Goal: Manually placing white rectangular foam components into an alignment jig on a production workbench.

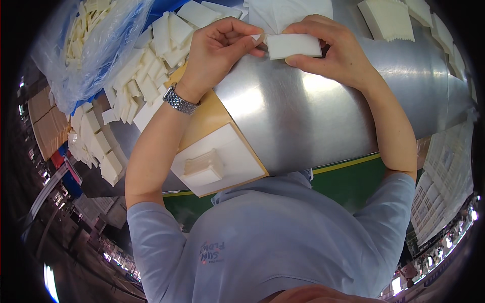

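Observation:
Over the far part of the metal table, my right hand grips a white rectangular block, fingers along its far edge and thumb at its near edge. My left hand is closed in a pinch at the block's left end. Between its thumb and forefinger shows a small white piece; whether it is joined to the block I cannot tell. Just beyond the block lies a crumpled white sheet. A wristwatch with a metal band is on my left wrist.
Loose cream-white blocks pile up on the left, beside a clear plastic bag of thin strips. A small stack of pieces sits on a white board near me. More stacked blocks stand at the far right of the metal table.

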Available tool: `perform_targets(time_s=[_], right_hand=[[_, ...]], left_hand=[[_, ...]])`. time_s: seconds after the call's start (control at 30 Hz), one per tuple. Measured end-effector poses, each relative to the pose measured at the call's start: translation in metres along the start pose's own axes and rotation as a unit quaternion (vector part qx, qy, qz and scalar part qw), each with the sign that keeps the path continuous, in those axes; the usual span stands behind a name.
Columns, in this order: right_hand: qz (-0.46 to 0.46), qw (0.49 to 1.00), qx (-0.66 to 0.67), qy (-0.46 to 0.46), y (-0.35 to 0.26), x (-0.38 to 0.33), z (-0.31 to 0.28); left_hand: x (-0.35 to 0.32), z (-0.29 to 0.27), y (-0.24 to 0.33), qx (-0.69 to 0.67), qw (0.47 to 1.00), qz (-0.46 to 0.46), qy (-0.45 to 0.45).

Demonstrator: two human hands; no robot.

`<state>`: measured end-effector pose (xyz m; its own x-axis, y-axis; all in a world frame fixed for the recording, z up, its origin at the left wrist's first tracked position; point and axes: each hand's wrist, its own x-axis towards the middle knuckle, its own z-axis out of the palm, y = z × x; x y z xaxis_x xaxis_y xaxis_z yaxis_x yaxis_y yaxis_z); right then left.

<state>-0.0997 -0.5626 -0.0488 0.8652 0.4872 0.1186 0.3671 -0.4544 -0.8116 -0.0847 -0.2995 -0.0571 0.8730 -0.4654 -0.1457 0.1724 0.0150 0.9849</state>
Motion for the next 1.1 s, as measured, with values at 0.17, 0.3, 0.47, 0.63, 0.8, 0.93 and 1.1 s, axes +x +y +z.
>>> perform_targets(time_s=[0.17, 0.3, 0.47, 0.63, 0.8, 0.93, 1.1], right_hand=[[-0.018, 1.0, -0.015, -0.001, 0.0002, 0.0007, -0.0009], [-0.034, 0.999, -0.019, -0.001, 0.0011, 0.0013, -0.0009], [-0.016, 1.0, -0.019, -0.003, 0.0008, 0.0012, -0.0017], [-0.013, 1.0, -0.011, 0.01, 0.0018, -0.0005, 0.0001], [0.005, 1.0, 0.005, 0.002, 0.0032, -0.0007, -0.0001], [-0.002, 1.0, -0.003, 0.001, 0.0019, 0.0004, -0.0012], [-0.011, 1.0, -0.008, 0.008, 0.0038, -0.0002, -0.0006]], left_hand=[[0.0001, 0.0011, -0.0025, 0.016, 1.0, 0.005, 0.002], [-0.0005, 0.0024, -0.004, 0.025, 1.0, 0.009, 0.003], [-0.0028, 0.0016, -0.0028, 0.04, 0.999, 0.006, -0.002], [-0.0006, -0.0001, 0.0003, 0.015, 1.0, 0.005, -0.011], [0.0018, -0.0056, 0.0039, -0.043, 0.998, -0.03, -0.023], [0.0007, -0.0006, 0.0054, 0.026, 0.999, -0.028, -0.006], [0.0014, -0.0012, 0.0004, 0.016, 1.0, -0.006, -0.009]])
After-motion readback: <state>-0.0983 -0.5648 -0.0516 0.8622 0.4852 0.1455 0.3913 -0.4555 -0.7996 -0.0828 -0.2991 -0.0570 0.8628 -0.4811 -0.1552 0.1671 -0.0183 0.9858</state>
